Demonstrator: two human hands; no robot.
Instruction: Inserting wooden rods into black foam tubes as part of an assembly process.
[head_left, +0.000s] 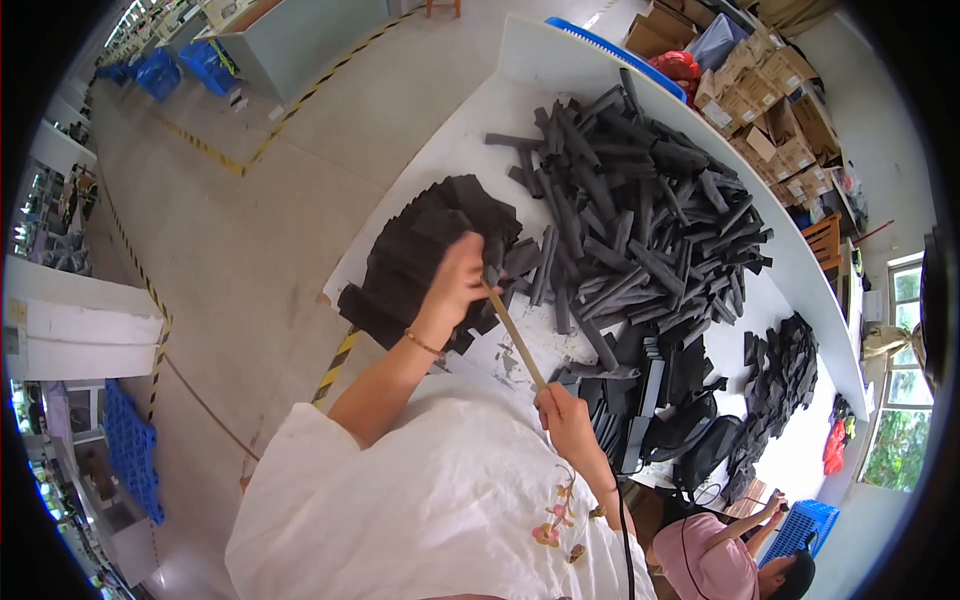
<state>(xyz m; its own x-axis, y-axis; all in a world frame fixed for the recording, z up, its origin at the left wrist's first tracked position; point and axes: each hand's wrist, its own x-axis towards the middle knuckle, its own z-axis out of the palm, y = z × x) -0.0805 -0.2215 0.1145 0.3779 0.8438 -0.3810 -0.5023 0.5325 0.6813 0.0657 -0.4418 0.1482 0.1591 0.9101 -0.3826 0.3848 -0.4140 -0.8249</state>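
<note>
My right hand [568,415] grips the near end of a thin, flat, tan stick [515,335]. The stick slants up and left to my left hand [458,278], where its far end meets a small dark piece beside the fingers. My left fingers are bent and partly blurred, so what lies between them is hard to make out. Beneath and around that hand spreads a pile of flat black fabric-like pieces [400,255] at the table's left edge. Just to the right lies a big heap of narrow black tube-like pieces [640,210].
The white table [430,160] has a raised rim along its far side. Black pouches [680,430] and stacked dark strips lie right of my right hand. Another black pile [780,380] is farther right. A person in pink [705,550] works beside a blue crate [805,525]. Cardboard boxes [760,90] stand behind.
</note>
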